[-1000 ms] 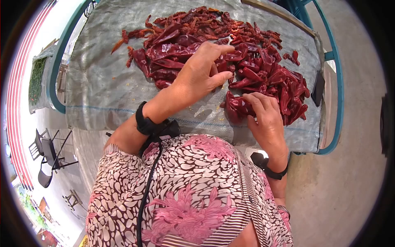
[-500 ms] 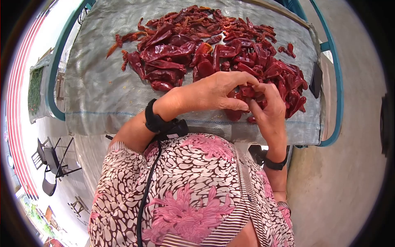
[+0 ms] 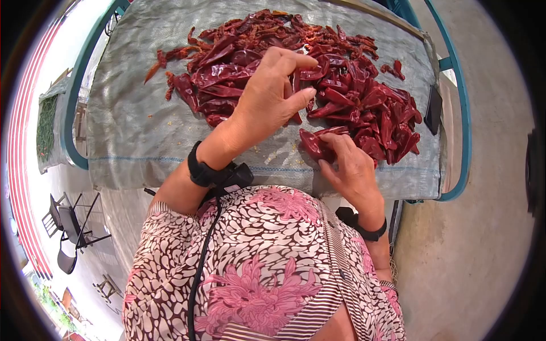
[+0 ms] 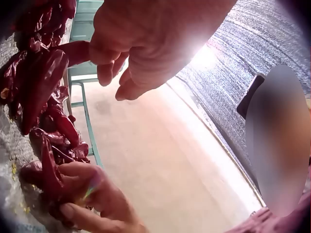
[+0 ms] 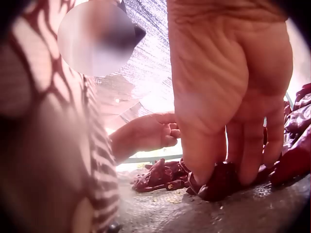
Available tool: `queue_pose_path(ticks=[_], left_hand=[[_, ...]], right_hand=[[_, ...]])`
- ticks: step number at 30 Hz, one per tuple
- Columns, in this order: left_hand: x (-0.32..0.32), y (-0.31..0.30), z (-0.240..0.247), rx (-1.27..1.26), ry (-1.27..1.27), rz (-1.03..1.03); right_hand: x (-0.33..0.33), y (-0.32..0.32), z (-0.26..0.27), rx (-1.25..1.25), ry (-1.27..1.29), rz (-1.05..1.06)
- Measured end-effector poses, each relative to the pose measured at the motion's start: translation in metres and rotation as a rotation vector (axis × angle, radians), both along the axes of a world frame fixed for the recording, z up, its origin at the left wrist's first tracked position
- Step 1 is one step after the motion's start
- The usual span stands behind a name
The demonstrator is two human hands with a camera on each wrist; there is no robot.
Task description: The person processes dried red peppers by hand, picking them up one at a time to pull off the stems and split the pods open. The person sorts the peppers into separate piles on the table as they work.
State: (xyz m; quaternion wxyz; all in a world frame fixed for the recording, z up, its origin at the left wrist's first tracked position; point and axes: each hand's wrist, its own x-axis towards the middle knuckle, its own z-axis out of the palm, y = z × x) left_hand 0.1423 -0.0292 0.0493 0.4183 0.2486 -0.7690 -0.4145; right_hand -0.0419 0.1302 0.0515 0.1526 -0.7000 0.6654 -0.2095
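Note:
In the head view, the left hand hovers over the red pepper pile, thumb and index finger spread apart, with nothing seen pinched between them. At the pile's near edge, the right hand grips a dark red dried pepper against the cloth. The left wrist view shows the right hand with its thumb and fingers around that pepper; the left hand is above. From the right wrist, the right hand's fingers reach down around the pepper.
A grey woven cloth with a blue line covers the table, which has a teal metal frame. A black phone-like object lies at the right edge. Smaller shrivelled peppers lie at the back; folding chairs stand at left.
The hands came together over the right-hand part of the pile, then parted. The left hand moved up and left; the right moved slightly left and down with a pepper.

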Motion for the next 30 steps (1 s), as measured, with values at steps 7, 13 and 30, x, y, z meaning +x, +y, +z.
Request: queue_pose_path(ticks=[7,13,30], left_hand=[[0.0,0.017,-0.004,-0.233,-0.374,-0.34],[0.003,0.012,-0.006,-0.151,-0.276,-0.101],[0.003,0.028,-0.025,-0.187,-0.4,-0.305]], right_hand=[[0.001,-0.012,0.011,-0.181,-0.211,-0.134],[-0.003,-0.013,0.003,-0.229,-0.38,-0.229],[-0.004,-0.022,0.005,-0.284,-0.052,-0.088]])
